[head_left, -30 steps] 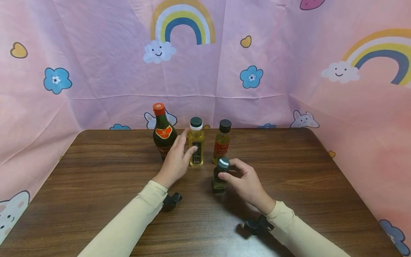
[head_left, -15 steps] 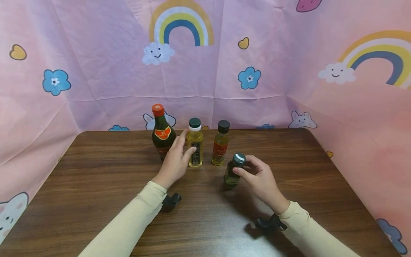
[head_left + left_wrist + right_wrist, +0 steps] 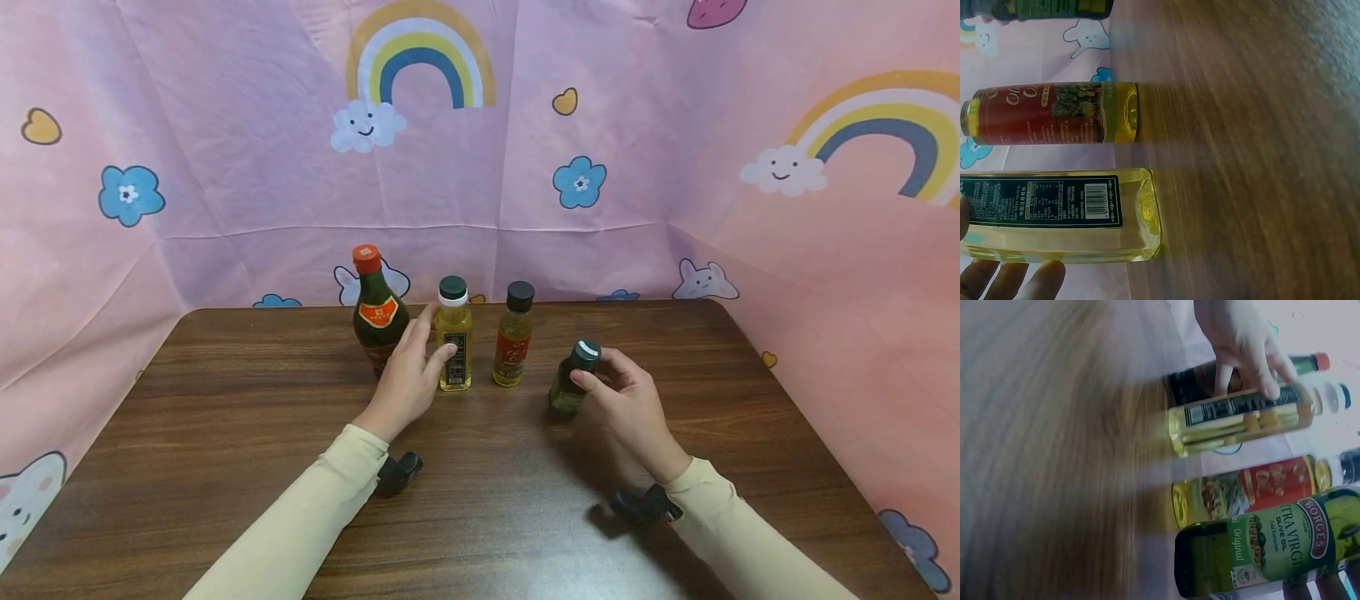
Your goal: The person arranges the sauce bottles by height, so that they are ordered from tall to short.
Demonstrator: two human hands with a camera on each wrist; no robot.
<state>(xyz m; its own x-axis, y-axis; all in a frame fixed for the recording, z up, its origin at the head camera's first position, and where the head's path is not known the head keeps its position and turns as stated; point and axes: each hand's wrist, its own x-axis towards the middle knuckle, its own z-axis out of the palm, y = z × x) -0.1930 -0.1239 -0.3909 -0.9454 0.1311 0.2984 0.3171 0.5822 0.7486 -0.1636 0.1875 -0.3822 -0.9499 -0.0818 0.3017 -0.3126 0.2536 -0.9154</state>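
Observation:
My right hand (image 3: pixel 633 408) holds a small dark green olive oil bottle (image 3: pixel 567 392) near its neck, thumb in front. The bottle is tilted, its base close over the table; its green label (image 3: pixel 1279 534) reads Borges in the right wrist view. My left hand (image 3: pixel 405 379) grips a square clear bottle of yellow oil (image 3: pixel 461 375) with a green cap, which stands upright. The thumb lies across its dark label (image 3: pixel 1041 203) and the other fingers are on its far side. Between the two hands stands a round oil bottle with a red label (image 3: pixel 512 346) and black cap.
Left of the left hand stands a dark bottle with a red cap (image 3: pixel 367 258), partly hidden by that hand. The brown wooden table (image 3: pixel 247 417) backs onto a pink patterned cloth (image 3: pixel 262 167). Bare tabletop lies in front of the bottles and to the right.
My right hand has carried the olive oil bottle to the right and farther back, from in front of the red-label bottle to beside it. The left hand has stayed on its bottle.

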